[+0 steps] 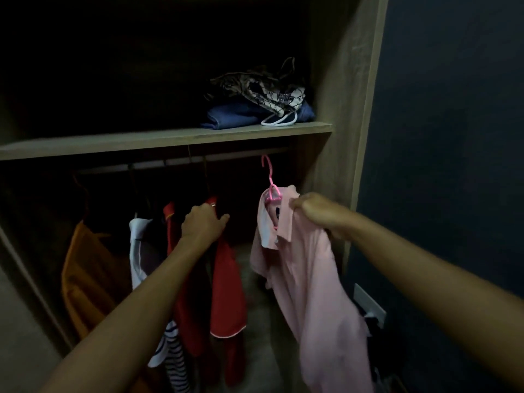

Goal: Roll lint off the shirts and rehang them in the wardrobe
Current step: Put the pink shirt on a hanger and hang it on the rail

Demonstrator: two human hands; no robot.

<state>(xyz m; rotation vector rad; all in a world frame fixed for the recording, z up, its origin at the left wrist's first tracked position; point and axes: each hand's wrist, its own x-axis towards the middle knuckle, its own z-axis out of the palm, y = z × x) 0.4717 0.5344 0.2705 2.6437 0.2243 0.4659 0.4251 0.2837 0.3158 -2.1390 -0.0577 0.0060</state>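
Observation:
A pale pink shirt (306,279) hangs on a pink plastic hanger (271,184), whose hook is just below the wardrobe rail (232,156). My right hand (317,212) grips the shirt at its shoulder, next to the collar. My left hand (202,222) rests against the shoulder of a red shirt (228,290) hanging on the rail, fingers loosely curved around its top. No lint roller is in view.
Left of the red shirt hang a white garment (139,245), a striped one (175,361) and an orange one (88,276). Folded clothes (255,109) lie on the shelf (158,140) above the rail. The wardrobe's side panel (348,109) stands to the right, a dark wall beyond.

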